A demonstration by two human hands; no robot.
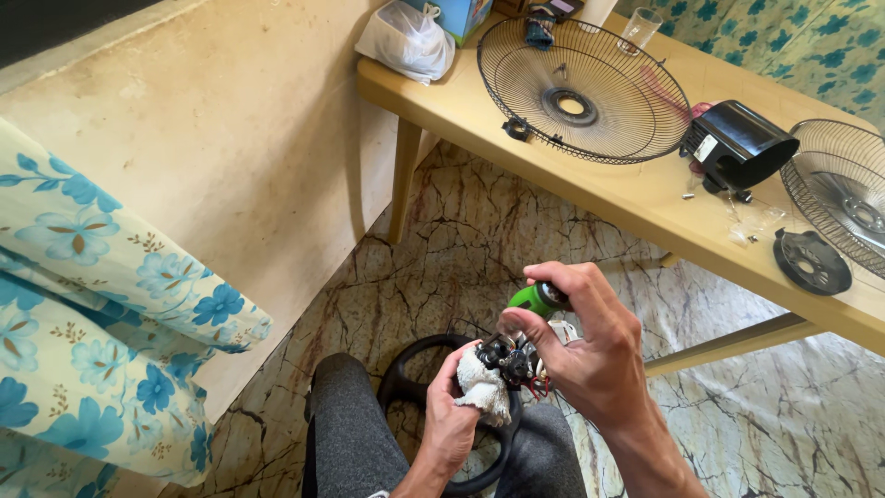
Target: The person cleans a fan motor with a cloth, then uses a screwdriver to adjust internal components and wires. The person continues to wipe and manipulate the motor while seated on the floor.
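Left hand (452,420) closed around a small motor part (509,361) wrapped in white cloth (481,387). Right hand (590,346) closed on a green screwdriver (535,298), tip on part.

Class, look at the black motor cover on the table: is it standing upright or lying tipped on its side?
Tipped on its side. The cover rests on the table with its open end facing sideways to the right.

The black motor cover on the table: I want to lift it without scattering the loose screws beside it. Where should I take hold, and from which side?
Probably grip the black motor cover across its rounded body, coming down from above. It lies on its side on the table, so the curved top is exposed, while the small screws sit low by its front edge.
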